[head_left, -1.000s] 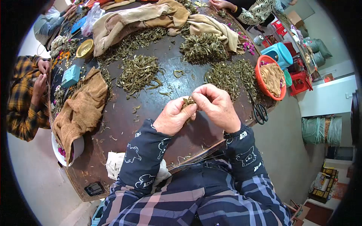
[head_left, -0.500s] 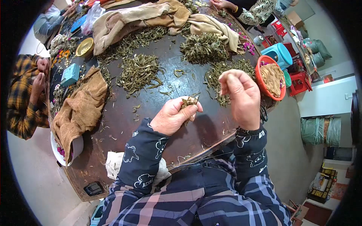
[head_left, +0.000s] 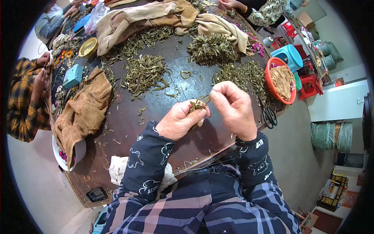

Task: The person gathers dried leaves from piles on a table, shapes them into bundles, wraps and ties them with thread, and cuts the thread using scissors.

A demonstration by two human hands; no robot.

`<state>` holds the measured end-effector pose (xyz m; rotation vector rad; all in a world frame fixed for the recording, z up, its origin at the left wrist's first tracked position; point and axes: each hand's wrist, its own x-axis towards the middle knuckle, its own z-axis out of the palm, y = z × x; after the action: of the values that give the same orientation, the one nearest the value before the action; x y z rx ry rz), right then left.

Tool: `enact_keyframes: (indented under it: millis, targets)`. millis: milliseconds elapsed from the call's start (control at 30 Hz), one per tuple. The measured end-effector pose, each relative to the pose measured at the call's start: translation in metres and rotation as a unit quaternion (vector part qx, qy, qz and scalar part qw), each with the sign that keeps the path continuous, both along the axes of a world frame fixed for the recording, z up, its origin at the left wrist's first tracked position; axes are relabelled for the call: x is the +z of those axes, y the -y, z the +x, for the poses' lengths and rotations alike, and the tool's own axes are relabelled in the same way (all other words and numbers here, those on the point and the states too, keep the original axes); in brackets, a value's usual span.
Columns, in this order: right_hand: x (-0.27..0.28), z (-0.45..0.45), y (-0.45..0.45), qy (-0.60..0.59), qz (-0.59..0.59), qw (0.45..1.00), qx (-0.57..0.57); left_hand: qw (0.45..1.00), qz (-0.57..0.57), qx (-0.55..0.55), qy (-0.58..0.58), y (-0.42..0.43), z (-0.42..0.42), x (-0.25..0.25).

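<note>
A small bundle of dried leaves (head_left: pixel 196 105) is pinched between the thumb and fingers of my left hand (head_left: pixel 182 120) over the dark table. Just to its right, my right hand (head_left: pixel 233 111) is closed, thumb against fingertips. A thin leafy strand shows between the bundle and those fingertips; whether it is a leaf or a thread I cannot make out. Beyond my hands lie a loose heap of dried leaves (head_left: pixel 145 76) and a denser stack of leaf bundles (head_left: pixel 212 48). Black-handled scissors (head_left: pixel 269 117) rest to the right of my right hand, partly among leaves.
An orange basin (head_left: pixel 269 80) with a cloth sits at the table's right edge. Brown cloth (head_left: pixel 85 103) drapes over a white bucket (head_left: pixel 80 154) on the left. A yellow bowl (head_left: pixel 89 47) and blue box (head_left: pixel 73 76) stand farther back. Other people work around the table.
My right hand has moved left and slightly down, from a spot apart to close beside the leaf bundle. The scissors show more fully now. My left hand has barely moved.
</note>
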<state>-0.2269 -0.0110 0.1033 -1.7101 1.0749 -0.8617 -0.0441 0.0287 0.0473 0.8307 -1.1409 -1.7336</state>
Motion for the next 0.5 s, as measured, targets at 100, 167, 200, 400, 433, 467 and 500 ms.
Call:
enact_keyframes:
  millis: [100,167,200,400,433,467,500]
  targets:
    - [0.011,0.005,0.004,0.065,-0.041,0.996,-0.049,1.0,-0.003,-0.004,-0.003,0.0,0.001,-0.001]
    - [0.028,0.007,0.011,0.109,-0.038,0.99,-0.08,1.0,-0.012,-0.009,0.002,0.002,0.0,-0.004]
    - [0.033,0.008,0.013,0.154,-0.034,0.981,-0.114,1.0,-0.018,-0.011,0.005,0.003,0.0,-0.006]
    - [0.015,0.02,0.013,0.015,-0.27,0.962,-0.036,0.988,0.049,-0.003,-0.147,0.007,0.003,-0.022]
    - [0.011,0.022,0.006,-0.005,-0.285,0.958,-0.006,0.979,0.074,0.033,-0.185,0.006,0.0,-0.018]
    - [0.006,0.024,0.002,-0.004,-0.286,0.958,-0.002,0.967,0.099,0.068,-0.224,0.006,-0.005,-0.012]
    - [0.001,0.026,-0.003,-0.055,-0.309,0.949,0.03,0.951,0.124,0.102,-0.263,0.005,-0.009,-0.008]
